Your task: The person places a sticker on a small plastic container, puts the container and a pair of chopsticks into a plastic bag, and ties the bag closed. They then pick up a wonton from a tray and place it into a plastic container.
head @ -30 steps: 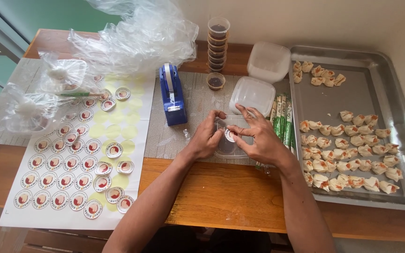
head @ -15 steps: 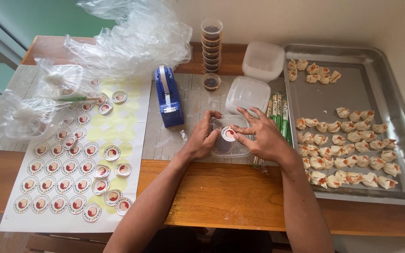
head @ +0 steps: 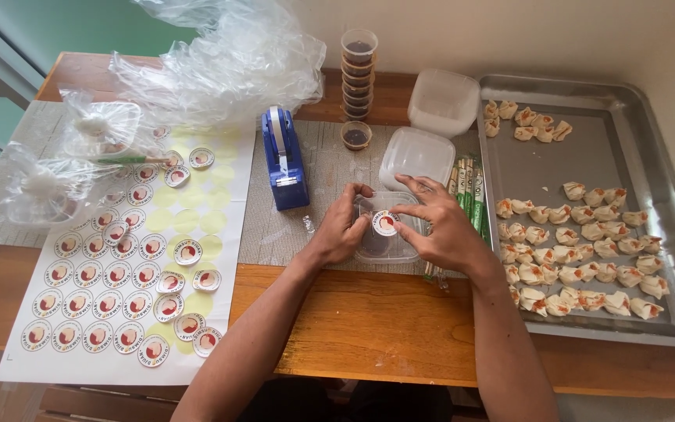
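Both hands (head: 396, 227) pressing round sticker (head: 385, 223) onto lidded container (head: 380, 248).

The round sticker (head: 385, 223) is now lying flat on top of the clear plastic container (head: 384, 234), where a second ago it was only a small patch between the fingertips near the container's far left edge. The left hand (head: 341, 231) is now curling against the container's left side, and the right hand (head: 441, 227) is spreading wider, its thumb reaching in toward the sticker rather than bunching over it.
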